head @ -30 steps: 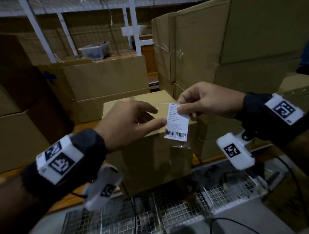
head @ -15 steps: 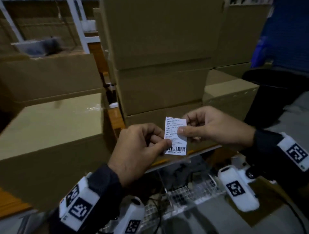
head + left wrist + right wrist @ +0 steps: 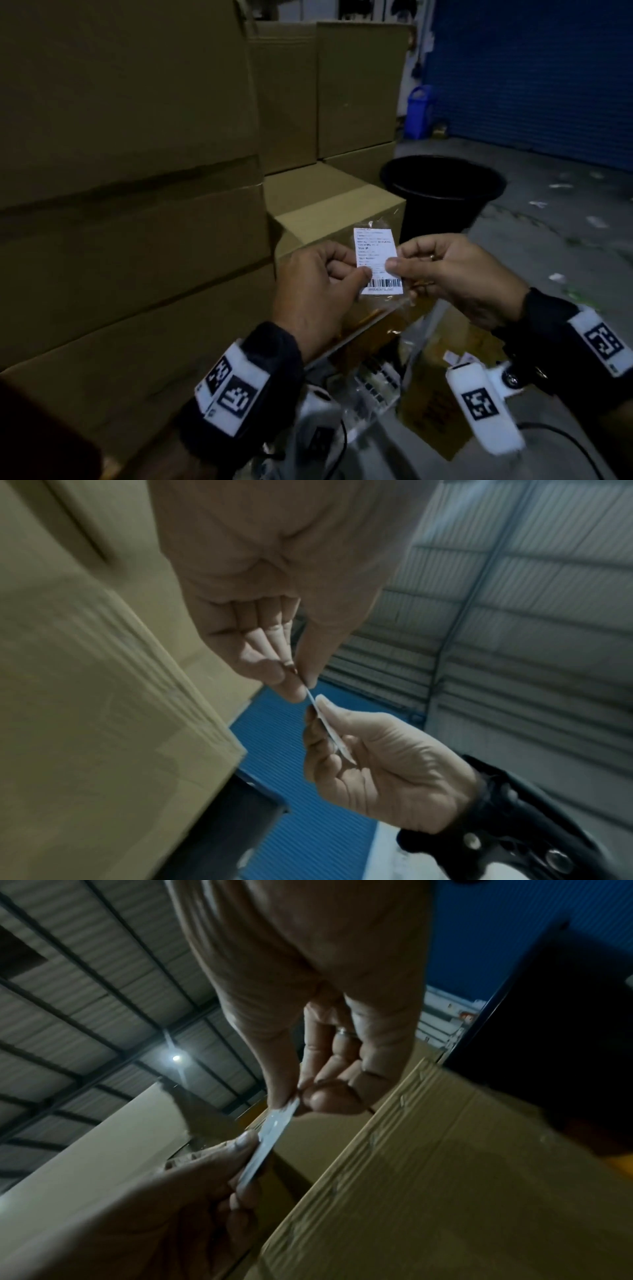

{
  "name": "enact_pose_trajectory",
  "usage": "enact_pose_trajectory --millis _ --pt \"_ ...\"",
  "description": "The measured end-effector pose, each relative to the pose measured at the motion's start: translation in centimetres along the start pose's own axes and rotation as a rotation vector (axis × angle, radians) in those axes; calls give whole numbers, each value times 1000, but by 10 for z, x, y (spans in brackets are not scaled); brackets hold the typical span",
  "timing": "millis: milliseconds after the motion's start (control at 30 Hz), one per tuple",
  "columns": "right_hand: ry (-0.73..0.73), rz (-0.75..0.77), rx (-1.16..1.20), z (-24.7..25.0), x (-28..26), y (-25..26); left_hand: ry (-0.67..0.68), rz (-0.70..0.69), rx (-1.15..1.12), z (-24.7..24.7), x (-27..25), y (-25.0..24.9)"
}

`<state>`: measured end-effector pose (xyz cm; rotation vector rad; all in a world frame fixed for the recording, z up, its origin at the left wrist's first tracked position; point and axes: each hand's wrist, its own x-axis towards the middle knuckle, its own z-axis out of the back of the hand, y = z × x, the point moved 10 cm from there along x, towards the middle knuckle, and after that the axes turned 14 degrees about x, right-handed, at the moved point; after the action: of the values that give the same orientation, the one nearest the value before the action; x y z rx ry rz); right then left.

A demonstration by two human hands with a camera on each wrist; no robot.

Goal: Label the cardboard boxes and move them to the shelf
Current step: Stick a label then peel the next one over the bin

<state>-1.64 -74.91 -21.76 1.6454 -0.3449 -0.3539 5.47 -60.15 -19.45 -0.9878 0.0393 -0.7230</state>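
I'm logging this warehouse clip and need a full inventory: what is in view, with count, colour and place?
barcode label: one, white with black print, pinched between both hands.
cardboard boxes: several, brown, stacked at left and behind the hands; exact count unclear.
low box: one, brown, taped top, just beyond the label.
bucket: one, black, on the floor right of the low box.
bin: one, blue, by the shutter.
roller shutter: one, blue, back right.
left hand: pinches the label's left edge.
right hand: pinches the label's right edge.
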Motion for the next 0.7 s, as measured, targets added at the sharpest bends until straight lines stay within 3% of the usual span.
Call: enact_pose_trajectory --millis 267,433,700 --pt "-293 122 31 117 60 43 18 -40 -10 -78 117 -51" --pt "-311 121 11 175 120 59 -39 -3 54 -123 189 -68" --pt "-300 97 -86 241 217 62 -84 167 263 -177 277 -73"
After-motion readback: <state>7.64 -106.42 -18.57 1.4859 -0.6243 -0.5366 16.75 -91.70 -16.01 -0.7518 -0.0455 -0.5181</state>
